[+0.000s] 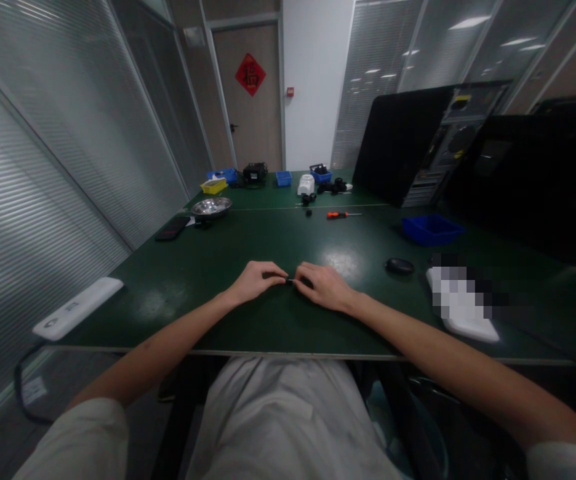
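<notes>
Past my lap, my left hand [255, 280] and right hand [324, 285] meet low over the green table [268, 240], fingertips of both pinching one small black part [288, 281] (too small to identify), which I judge could slip and roll toward the table edge.

The desk's flat top [278, 313] is dark green. A small black part [288, 281] sits near its front edge. An orange-handled screwdriver [338, 215] lies mid-desk, a blue plastic bin [432, 229] toward the right edge, and a yellow plastic tray [213, 186] and silver metal bowl [211, 207] at the far left corner.
</notes>
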Demonstrator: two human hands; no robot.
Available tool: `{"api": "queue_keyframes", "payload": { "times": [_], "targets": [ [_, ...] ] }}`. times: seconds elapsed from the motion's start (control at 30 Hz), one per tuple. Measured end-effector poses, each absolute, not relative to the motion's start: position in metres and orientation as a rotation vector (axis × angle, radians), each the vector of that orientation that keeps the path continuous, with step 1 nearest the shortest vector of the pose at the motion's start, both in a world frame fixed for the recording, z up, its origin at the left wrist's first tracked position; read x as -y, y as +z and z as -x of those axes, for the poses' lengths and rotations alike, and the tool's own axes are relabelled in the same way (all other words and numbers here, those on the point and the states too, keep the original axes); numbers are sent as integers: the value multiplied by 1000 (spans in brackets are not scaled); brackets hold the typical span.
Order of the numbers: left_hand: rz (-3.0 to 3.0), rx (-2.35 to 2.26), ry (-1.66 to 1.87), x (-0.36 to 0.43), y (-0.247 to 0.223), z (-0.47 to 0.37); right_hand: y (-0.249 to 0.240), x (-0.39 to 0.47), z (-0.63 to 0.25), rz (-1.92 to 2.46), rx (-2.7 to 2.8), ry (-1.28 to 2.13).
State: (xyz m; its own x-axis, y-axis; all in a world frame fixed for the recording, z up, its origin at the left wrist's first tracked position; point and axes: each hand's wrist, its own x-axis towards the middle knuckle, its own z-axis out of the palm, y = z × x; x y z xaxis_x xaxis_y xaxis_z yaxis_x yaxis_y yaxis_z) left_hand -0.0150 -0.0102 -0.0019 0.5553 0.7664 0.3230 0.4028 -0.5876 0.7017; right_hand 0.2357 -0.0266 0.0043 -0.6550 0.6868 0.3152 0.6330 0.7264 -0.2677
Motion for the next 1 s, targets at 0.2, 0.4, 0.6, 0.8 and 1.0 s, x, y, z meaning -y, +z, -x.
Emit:
{"api": "queue_keyframes", "payload": {
  "times": [0.2,0.4,0.6,0.8,1.0],
  "targets": [
    [-2198,-987,841,8,-2,14,6,25,-236,1027,2528,215],
    [-2314,-925,792,11,1,9,6,27,-232,1041,2613,120],
    [-2260,-907,833,12,-1,8,2,27,-230,1040,2610,68],
    [-2204,-950,874,13,-3,7,1,26,-230,1043,2584,114],
    [-2173,-945,862,11,-3,10,2,25,-232,1027,2584,142]
  ]
}}
